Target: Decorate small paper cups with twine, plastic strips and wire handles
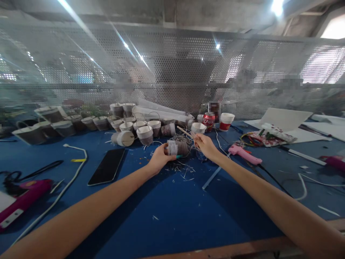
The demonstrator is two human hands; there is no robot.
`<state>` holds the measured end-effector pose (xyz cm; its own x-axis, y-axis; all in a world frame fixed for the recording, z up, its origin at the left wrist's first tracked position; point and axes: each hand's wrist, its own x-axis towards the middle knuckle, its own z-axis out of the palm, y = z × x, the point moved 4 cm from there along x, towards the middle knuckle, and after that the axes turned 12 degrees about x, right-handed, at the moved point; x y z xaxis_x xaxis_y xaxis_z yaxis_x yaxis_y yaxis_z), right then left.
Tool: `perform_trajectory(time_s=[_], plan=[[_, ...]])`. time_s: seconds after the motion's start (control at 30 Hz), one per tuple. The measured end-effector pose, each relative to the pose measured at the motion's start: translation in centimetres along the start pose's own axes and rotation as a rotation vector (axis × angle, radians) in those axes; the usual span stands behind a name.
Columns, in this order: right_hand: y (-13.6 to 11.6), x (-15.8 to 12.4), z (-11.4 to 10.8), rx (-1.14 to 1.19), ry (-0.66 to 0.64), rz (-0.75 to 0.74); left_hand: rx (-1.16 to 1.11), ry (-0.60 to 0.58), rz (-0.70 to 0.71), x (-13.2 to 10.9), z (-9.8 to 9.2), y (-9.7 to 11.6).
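Observation:
My left hand (pixel 159 158) is closed around a small paper cup (pixel 176 147) lying on its side, partly wrapped in brown twine. My right hand (pixel 205 144) pinches a thin pale strand or stick (pixel 184 132) that runs up and to the left from the fingers, just above the cup. A loose tangle of twine (pixel 185 142) lies on the blue table (pixel 172 208) between the two hands. Small white scraps (pixel 183 171) litter the table below the cup.
Several twine-wrapped cups (pixel 145 133) stand behind the hands, with a red can (pixel 208 120) and stacked paper cups (pixel 226 120). A black phone (pixel 107 166) lies left, a pink glue gun (pixel 244 154) right, another magenta glue gun (pixel 25 198) far left. Perforated screen behind.

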<state>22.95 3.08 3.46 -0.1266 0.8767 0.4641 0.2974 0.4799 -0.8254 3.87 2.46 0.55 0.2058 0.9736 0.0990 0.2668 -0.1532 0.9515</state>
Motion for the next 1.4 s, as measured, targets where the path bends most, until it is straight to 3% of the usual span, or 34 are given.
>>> perform_trajectory(time_s=[0.27,0.47,0.97,1.2,1.4], plan=[[-0.9,-0.8,1.2,-0.069,-0.317,-0.159,-0.152,0.021,-0.026,-0.1,0.0,0.1],[-0.6,-0.8,0.9,-0.137,-0.270,-0.202,-0.192,0.012,-0.024,0.0,0.1,0.1],[-0.8,-0.7,1.2,-0.314,-0.358,-0.284,-0.117,0.017,-0.022,0.3,-0.2,-0.5],[-0.7,-0.6,0.7,-0.139,-0.181,-0.163,-0.137,0.014,-0.025,0.0,-0.1,0.1],[-0.8,-0.7,0.7,-0.116,-0.197,-0.113,-0.091,0.028,-0.035,-0.1,-0.1,0.2]])
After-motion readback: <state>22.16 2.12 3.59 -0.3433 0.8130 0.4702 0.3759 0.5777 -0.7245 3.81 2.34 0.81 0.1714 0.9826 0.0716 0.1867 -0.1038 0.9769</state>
